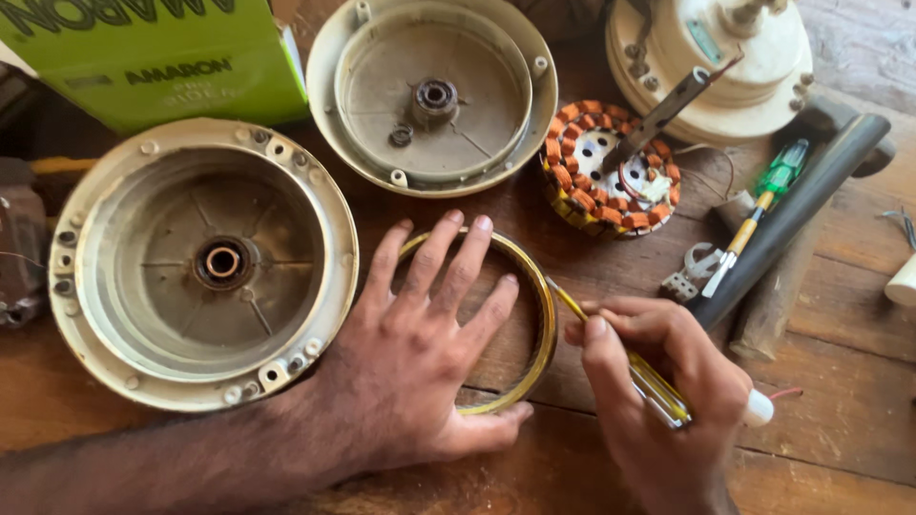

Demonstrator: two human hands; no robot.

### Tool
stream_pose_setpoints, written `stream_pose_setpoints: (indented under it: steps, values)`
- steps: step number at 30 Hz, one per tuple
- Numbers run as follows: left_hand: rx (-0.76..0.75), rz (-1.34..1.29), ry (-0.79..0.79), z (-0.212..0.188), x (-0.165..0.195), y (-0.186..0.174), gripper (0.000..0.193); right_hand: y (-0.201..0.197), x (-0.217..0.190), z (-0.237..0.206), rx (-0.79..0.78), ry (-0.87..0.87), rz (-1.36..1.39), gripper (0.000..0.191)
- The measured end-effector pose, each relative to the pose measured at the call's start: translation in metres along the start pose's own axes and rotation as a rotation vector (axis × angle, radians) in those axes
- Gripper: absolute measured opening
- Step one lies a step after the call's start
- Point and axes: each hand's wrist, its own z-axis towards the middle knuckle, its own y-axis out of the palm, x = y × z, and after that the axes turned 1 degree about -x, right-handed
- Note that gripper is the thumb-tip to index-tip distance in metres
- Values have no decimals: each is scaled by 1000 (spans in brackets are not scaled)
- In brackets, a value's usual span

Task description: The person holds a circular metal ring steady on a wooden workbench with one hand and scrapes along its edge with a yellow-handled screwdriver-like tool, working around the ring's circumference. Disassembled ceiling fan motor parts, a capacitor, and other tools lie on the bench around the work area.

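Two hands meet at the ring (542, 315): left hand (420, 372) flat on it, right hand (668, 381) beside

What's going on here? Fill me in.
A person is working on a taken-apart fan motor on a wooden table. The left hand presses flat on a metal ring. The right hand holds a yellow screwdriver, tip at the ring's edge. Two round housings lie open nearby, with a copper-wound stator, a green screwdriver and a green box.
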Motion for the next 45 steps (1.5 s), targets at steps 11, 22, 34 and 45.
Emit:
stream_pose_setpoints:
  steps: [11, 22, 34, 45]
  values:
    - [-10, 22, 15, 2, 0, -1, 92, -5, 2, -1, -30, -21, -11, 6]
    - [-17, 14, 6, 1, 0, 0, 92, -4, -5, 3, -46, -49, -55, 8]
    - [-17, 17, 3, 1, 1, 1, 94, -6, -4, 1, 1, -88, -146, 9]
    - [-9, 12, -10, 0, 2, 1, 92, -3, -11, -1, -15, -134, -183, 9]
